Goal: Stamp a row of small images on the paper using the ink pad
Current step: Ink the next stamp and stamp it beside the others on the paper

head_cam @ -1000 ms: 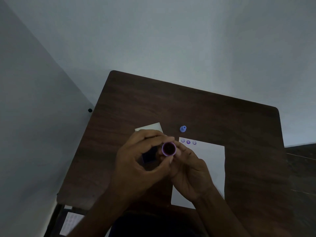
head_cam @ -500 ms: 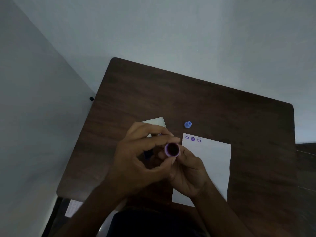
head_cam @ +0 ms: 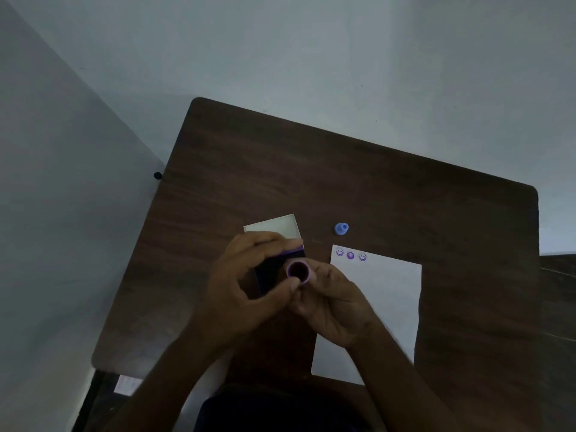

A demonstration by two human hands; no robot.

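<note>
A small purple round stamp (head_cam: 298,270) is pinched between both hands, its dark open end facing me. My left hand (head_cam: 246,291) grips it from the left with thumb and forefinger. My right hand (head_cam: 335,304) holds it from below and to the right. Behind the hands lies the open ink pad (head_cam: 274,269), with a dark pad and a pale lid tilted back. White paper (head_cam: 380,307) lies to the right. Along its top edge run three purple stamped images (head_cam: 350,255).
A small blue stamp (head_cam: 341,228) stands on the dark wooden table (head_cam: 343,182) beyond the paper. Pale walls close in behind and to the left. A white sheet (head_cam: 127,385) lies below the table's near left corner.
My left hand has shifted a little, so more of the dark ink pad shows behind it. The stamp stays held between both hands.
</note>
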